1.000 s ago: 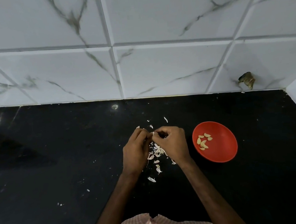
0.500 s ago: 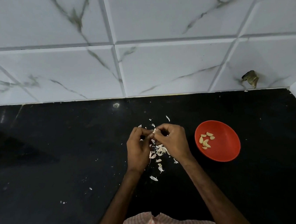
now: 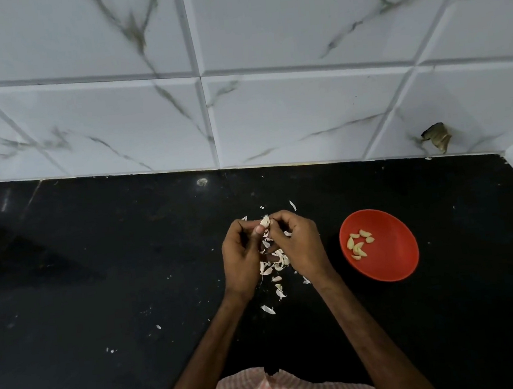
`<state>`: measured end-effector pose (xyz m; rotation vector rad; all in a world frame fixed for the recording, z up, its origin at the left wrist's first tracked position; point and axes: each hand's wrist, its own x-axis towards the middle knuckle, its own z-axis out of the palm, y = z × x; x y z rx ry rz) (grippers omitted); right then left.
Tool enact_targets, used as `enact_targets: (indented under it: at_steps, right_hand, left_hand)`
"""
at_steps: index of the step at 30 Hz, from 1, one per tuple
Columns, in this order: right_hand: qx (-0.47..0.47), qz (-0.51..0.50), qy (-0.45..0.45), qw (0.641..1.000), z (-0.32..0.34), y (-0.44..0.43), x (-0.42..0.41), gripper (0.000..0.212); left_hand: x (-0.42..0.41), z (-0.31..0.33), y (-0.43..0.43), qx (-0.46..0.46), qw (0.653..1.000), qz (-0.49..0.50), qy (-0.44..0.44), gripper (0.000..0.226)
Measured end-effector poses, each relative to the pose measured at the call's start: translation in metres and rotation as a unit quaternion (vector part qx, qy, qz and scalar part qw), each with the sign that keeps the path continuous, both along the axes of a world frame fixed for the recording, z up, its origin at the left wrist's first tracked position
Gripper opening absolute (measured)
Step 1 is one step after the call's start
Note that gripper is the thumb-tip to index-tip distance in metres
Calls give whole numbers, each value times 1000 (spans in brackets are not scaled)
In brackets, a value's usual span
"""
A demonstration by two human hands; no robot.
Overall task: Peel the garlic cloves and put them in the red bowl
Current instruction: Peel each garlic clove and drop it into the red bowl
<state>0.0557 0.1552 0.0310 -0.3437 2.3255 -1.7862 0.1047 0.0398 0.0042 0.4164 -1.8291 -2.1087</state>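
two big surfaces frame it: a white tiled wall (image 3: 114, 114) at 12 o'clock and a black tabletop (image 3: 99, 274) below. the red bowl (image 3: 395, 262) sits at 3 o'clock of the hands, near enough for a short drop, and already holds several peeled cloves (image 3: 359, 243). the left hand (image 3: 241, 259) and right hand (image 3: 298, 247) meet above the tabletop, both pinching one garlic clove (image 3: 265, 222) by the fingertips, likely so one steadies while the other strips skin. loose skins (image 3: 275, 263) lie right beneath, at 6 o'clock of the clove, where they fall.
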Motion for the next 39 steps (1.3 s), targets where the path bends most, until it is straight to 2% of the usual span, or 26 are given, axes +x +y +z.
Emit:
enact_targets:
  at_steps: [6, 9, 12, 17, 20, 26, 31, 34, 37, 39]
  right_hand:
    - [-35, -13, -21, 999, 2, 1, -2, 14]
    - [-52, -14, -46, 998, 2, 0, -1, 15]
    - [-44, -27, -29, 998, 5, 0, 0, 13]
    - [-33, -38, -19, 999, 5, 0, 1, 7]
    - [-28, -40, -20, 999, 5, 0, 1, 8]
    - [-12, -11, -20, 1000, 4, 2, -1, 7]
    - [-28, -11, -46, 998, 4, 2, -3, 9]
    - [-42, -3, -66, 997, 4, 3, -3, 11]
    - [-63, -7, -69, 996, 6, 2, -3, 10]
    - [-72, -10, -63, 995, 9, 2, -3, 9]
  left_hand:
    - [-1, 7, -2, 5, 1000, -5, 11, 7]
    - [2, 4, -5, -36, 999, 0, 22, 6]
    - [1, 0, -8, -104, 994, 3, 33, 5]
    - [1, 7, -10, -198, 980, -7, 34, 17]
    - [4, 10, -8, -225, 974, -8, 27, 17]
    - [2, 9, -3, -182, 983, 25, 2, 15]
    - [2, 10, 0, -44, 999, 8, -26, 7]
    - [2, 14, 3, 26, 999, 0, -40, 13]
    - [0, 15, 4, 60, 997, -4, -44, 17]
    - [-1, 15, 3, 51, 998, 3, -26, 14]
